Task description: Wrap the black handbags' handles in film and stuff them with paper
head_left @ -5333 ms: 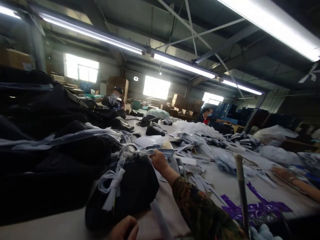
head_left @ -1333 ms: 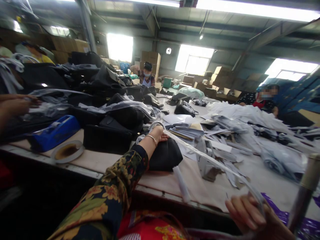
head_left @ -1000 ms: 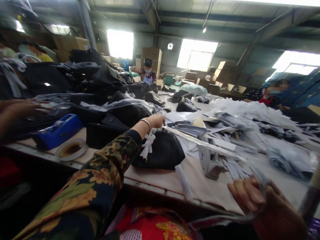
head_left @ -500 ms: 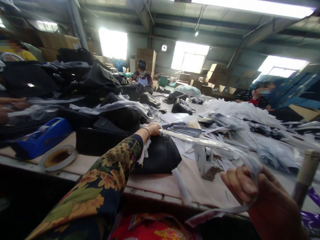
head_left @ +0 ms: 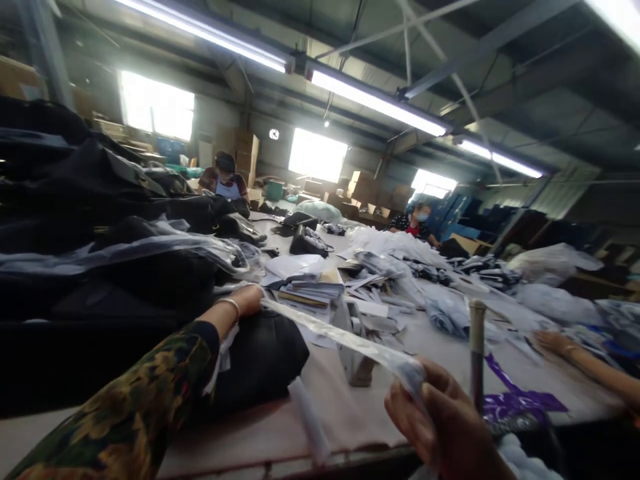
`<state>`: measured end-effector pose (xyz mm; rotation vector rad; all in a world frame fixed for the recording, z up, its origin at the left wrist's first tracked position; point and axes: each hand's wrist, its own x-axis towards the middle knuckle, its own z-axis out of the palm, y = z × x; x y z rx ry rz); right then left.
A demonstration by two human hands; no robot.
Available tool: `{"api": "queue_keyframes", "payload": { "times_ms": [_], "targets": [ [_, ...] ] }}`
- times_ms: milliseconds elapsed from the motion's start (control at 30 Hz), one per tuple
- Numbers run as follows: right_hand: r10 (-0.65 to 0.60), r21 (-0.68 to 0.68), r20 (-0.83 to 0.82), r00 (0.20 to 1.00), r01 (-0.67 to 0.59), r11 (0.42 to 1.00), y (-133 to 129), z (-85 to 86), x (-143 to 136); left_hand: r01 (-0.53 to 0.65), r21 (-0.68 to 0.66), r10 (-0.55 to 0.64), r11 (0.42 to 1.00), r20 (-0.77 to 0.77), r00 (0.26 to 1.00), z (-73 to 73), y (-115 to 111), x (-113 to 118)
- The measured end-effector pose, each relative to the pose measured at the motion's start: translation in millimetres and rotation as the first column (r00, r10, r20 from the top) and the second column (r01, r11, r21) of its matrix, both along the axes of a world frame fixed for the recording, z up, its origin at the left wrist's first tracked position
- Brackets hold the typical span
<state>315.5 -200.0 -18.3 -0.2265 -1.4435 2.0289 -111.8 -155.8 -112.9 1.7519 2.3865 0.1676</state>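
Note:
My left hand (head_left: 248,300), with a bangle at the wrist and a floral sleeve, is closed on one end of a clear plastic strip (head_left: 335,333). It is over the top of a black bag (head_left: 265,360) lying on the table. The strip stretches taut down to the right, where my right hand (head_left: 420,407) grips its other end between thumb and fingers. White tissue hangs beside the black bag under my left wrist. A rolled translucent sheet (head_left: 309,417) lies near the table edge between my hands.
Black bags (head_left: 125,287) are piled at the left. A white tape dispenser (head_left: 354,347) stands mid-table, with papers (head_left: 310,290) behind. An upright pole (head_left: 476,353) and purple plastic (head_left: 525,402) are at right. Another person's hand (head_left: 553,341) rests farther right; two people sit behind.
The view has swung right, bringing another person's arm into sight. My right hand has come closer to my left, and the strip between them looks straighter. The blue dispenser is out of view.

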Motion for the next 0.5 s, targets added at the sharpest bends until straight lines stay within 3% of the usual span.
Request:
{"api": "queue_keyframes", "payload": {
  "times_ms": [133, 267, 400, 500],
  "targets": [
    [0.013, -0.033, 0.002, 1.000, -0.013, 0.999, -2.9, -2.1, 7.7, -0.079, -0.093, 0.078, 0.993, -0.017, 0.997, -1.6, 1.1, -0.3],
    [-0.005, -0.022, 0.039, 0.999, 0.006, 1.000, -6.8, 0.5, 11.3, -0.125, -0.084, 0.126, 0.989, 0.008, 0.992, -3.5, -1.5, 0.6],
    [-0.069, 0.024, 0.065, 0.995, 0.068, 0.997, -9.8, 2.0, 14.5, -0.171, -0.008, 0.171, 0.985, 0.078, 0.982, -8.0, -2.0, -0.6],
    [-0.115, 0.060, 0.079, 0.990, 0.110, 0.992, -12.4, 3.5, 19.5, -0.189, 0.144, 0.161, 0.971, 0.184, 0.970, -10.7, -2.0, -0.3]
  ]
}}
